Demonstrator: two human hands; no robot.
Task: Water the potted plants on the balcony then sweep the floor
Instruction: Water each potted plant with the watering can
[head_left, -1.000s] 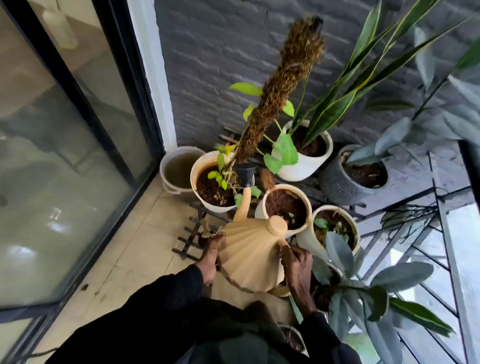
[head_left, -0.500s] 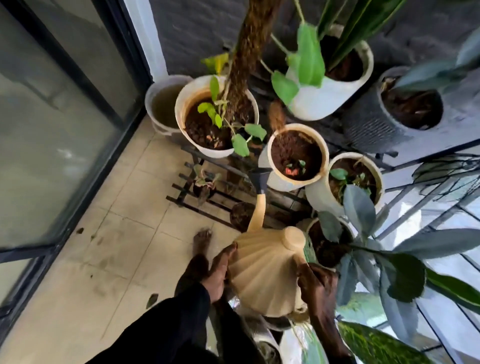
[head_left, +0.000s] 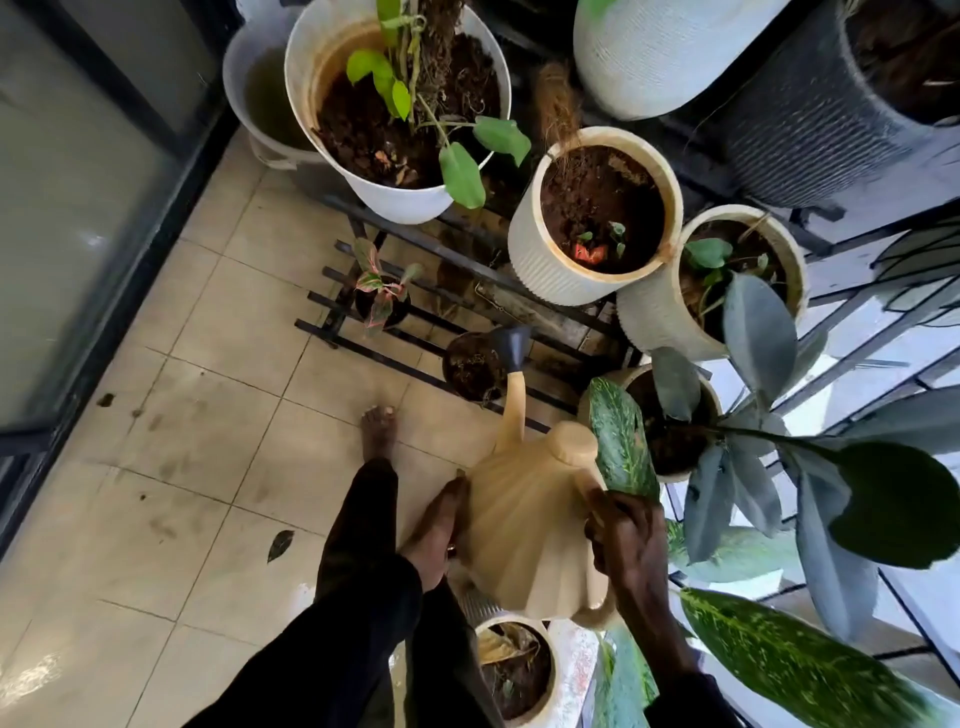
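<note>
Hands (head_left: 530, 535) clamped on watering can (head_left: 524, 535), spout (head_left: 511, 348) now lower, over small dark pot (head_left: 470, 366).

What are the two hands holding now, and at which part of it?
Both hold the beige watering can: the left hand presses its left side, and the right hand grips its right side near the handle.

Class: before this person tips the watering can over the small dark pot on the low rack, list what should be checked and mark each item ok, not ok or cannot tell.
1. Left hand steadies the watering can: ok.
2. Right hand grips the can's far side: ok.
3. Spout rose over the small dark pot: ok, at its rim.
4. Water left in the can: cannot tell.
5. Bare foot clear of the rack: ok.
6. Speckled leaf clear of the can: not ok, it overlaps the lid.
</note>
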